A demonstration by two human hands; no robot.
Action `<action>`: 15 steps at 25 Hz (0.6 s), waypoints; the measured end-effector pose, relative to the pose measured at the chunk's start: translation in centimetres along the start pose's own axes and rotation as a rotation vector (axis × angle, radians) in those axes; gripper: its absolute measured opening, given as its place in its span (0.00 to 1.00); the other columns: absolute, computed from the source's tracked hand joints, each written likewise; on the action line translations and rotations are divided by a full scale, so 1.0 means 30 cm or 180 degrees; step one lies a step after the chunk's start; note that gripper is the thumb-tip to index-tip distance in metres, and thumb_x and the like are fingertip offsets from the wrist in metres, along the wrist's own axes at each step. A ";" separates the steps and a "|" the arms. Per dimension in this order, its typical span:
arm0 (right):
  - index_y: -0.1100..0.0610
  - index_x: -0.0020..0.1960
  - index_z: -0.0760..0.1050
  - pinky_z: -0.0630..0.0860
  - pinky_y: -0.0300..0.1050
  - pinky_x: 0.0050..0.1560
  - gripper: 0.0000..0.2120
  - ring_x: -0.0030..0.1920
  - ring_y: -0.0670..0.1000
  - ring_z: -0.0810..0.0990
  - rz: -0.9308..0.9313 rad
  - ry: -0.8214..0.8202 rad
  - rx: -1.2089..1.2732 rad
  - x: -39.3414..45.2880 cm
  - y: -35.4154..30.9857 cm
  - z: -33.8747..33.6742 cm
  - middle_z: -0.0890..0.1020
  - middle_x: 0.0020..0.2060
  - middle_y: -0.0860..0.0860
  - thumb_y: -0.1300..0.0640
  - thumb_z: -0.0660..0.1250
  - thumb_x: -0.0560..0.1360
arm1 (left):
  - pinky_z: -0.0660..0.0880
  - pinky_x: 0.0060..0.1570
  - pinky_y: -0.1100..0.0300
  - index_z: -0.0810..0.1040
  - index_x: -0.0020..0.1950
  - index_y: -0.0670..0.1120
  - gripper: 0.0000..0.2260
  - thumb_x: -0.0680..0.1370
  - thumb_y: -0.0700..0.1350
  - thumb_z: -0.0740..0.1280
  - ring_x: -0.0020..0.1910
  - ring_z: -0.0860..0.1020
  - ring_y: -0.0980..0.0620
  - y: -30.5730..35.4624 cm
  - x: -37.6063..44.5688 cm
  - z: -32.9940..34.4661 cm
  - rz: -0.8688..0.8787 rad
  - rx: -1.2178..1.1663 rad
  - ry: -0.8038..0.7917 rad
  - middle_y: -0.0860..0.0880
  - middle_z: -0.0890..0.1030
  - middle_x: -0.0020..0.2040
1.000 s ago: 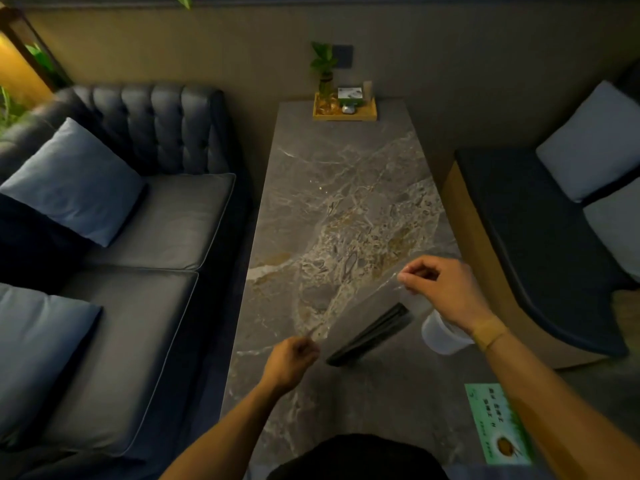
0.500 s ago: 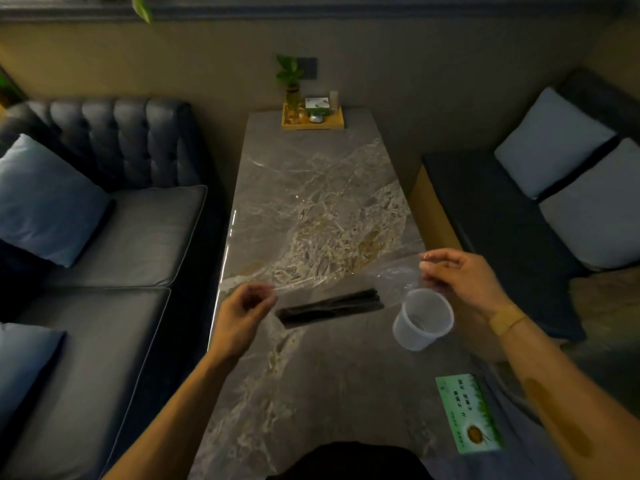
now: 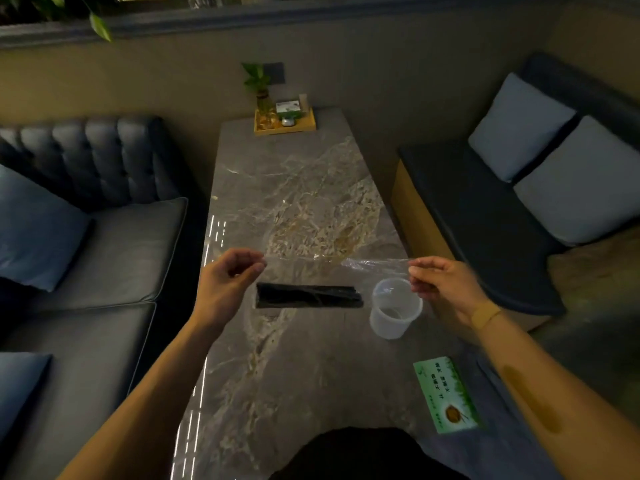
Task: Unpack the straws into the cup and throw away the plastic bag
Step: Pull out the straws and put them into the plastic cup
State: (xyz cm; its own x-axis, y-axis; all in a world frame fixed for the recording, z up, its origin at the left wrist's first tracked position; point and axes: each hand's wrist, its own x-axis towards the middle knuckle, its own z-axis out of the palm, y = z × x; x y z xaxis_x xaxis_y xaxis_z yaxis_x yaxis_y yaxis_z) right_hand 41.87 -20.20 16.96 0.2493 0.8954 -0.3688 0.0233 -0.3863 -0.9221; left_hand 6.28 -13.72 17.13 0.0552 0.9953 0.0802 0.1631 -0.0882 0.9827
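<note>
We hold a clear plastic bag (image 3: 332, 271) stretched level above the marble table (image 3: 298, 368), one end in each hand. Our left hand (image 3: 227, 285) pinches the bag's left end between thumb and fingertips, the other fingers curled in; our right hand (image 3: 446, 285) pinches the right end the same way, so both hands are closed on the film and well apart from each other. A bundle of black straws (image 3: 308, 295) lies lengthwise inside the bag, sagging along its lower edge between our hands.

The empty translucent plastic cup (image 3: 394, 308) stands upright on the table near the right edge, just below and beside our right hand; the bag's right end hangs over its rim, though we cannot tell whether film and cup touch. The straws' right end is near the cup but outside it.

Near the table's right edge, closer to us, lies a green printed card (image 3: 446, 393). At the far end, against the wall, sits a small wooden tray (image 3: 304, 126) holding a potted green plant (image 3: 263, 95) and a few small items too small to name. A dark sofa (image 3: 104, 220) with blue cushions runs along the table's left side, and a bench (image 3: 485, 216) with pale cushions along the right.
</note>
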 end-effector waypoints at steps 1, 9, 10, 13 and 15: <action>0.65 0.59 0.77 0.77 0.45 0.43 0.12 0.38 0.51 0.80 0.0024 -0.0002 0.0029 -0.001 0.008 -0.007 0.81 0.40 0.57 0.63 0.67 0.76 | 0.78 0.48 0.68 0.82 0.48 0.48 0.09 0.73 0.34 0.72 0.44 0.83 0.57 0.013 0.001 0.013 0.0011 0.0031 -0.0041 0.48 0.85 0.45; 0.65 0.59 0.76 0.77 0.48 0.48 0.12 0.40 0.53 0.79 0.0184 0.0027 0.0335 0.018 0.088 -0.077 0.81 0.41 0.57 0.64 0.66 0.76 | 0.77 0.45 0.71 0.82 0.48 0.50 0.10 0.74 0.35 0.72 0.44 0.82 0.58 0.106 0.018 0.120 0.0171 0.0312 -0.0218 0.50 0.85 0.44; 0.65 0.59 0.76 0.78 0.49 0.48 0.12 0.40 0.53 0.79 0.0202 0.0032 0.0370 0.024 0.101 -0.081 0.81 0.41 0.57 0.64 0.66 0.76 | 0.77 0.45 0.71 0.82 0.48 0.50 0.10 0.74 0.35 0.72 0.43 0.82 0.58 0.115 0.020 0.128 0.0182 0.0347 -0.0220 0.51 0.85 0.44; 0.66 0.58 0.77 0.78 0.48 0.46 0.13 0.38 0.53 0.80 0.0232 0.0017 0.0429 0.043 0.135 -0.093 0.81 0.39 0.57 0.64 0.67 0.75 | 0.76 0.44 0.72 0.82 0.48 0.52 0.11 0.74 0.36 0.72 0.42 0.82 0.61 0.133 0.023 0.146 0.0268 0.0486 -0.0229 0.51 0.85 0.44; 0.65 0.57 0.77 0.79 0.45 0.42 0.12 0.35 0.51 0.81 0.0244 0.0012 0.0446 0.052 0.153 -0.100 0.82 0.38 0.56 0.63 0.68 0.75 | 0.75 0.43 0.73 0.82 0.48 0.51 0.11 0.74 0.35 0.72 0.41 0.82 0.62 0.140 0.023 0.154 0.0307 0.0540 -0.0246 0.51 0.85 0.43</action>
State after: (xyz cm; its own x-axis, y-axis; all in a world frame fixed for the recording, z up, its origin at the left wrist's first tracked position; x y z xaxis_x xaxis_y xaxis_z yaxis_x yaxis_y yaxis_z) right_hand 45.27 -21.24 12.51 0.2487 0.8636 -0.4385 -0.1312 -0.4185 -0.8987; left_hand 11.55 -13.59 20.53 0.1531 0.9763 0.1529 0.3167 -0.1950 0.9283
